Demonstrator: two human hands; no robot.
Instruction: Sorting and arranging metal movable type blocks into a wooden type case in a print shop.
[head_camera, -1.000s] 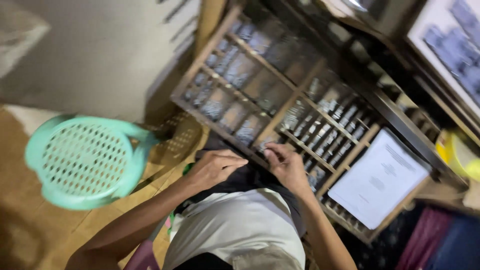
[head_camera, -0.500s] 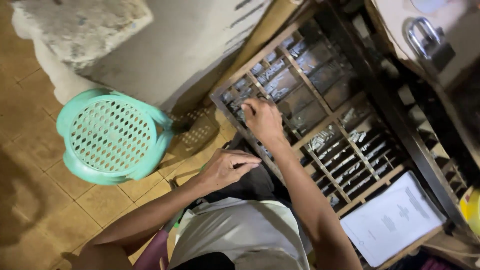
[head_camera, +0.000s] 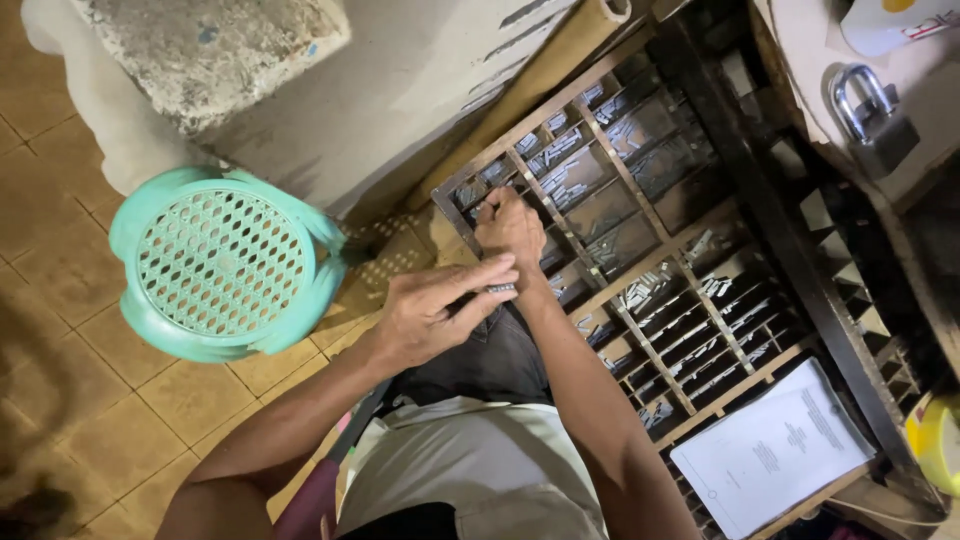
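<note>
A short row of small grey metal type pieces (head_camera: 500, 289) is pinched between the thumb and curled fingers of the left hand (head_camera: 425, 318), which is held closed around it just above the lap. How many pieces are gathered there cannot be told, since most of the row is covered by the fingers. The right hand (head_camera: 510, 228) is reached forward into the near left corner of the wooden compartment tray (head_camera: 655, 262), its fingertips bent down into one of the small cells; whether a piece is gripped between them is hidden by the back of the hand.

Judged from this, the collecting of type is under way and not finished: only a short line is held, and the cells of the tray are seen stocked with many more pieces across its width. A white printed sheet (head_camera: 775, 450) is laid at the near right corner of the tray, beside the right forearm. A green perforated plastic stool (head_camera: 225, 262) is placed on the tiled floor (head_camera: 90, 400) to the left, and a padlock (head_camera: 872, 118) is seen on the ledge beyond the tray.
</note>
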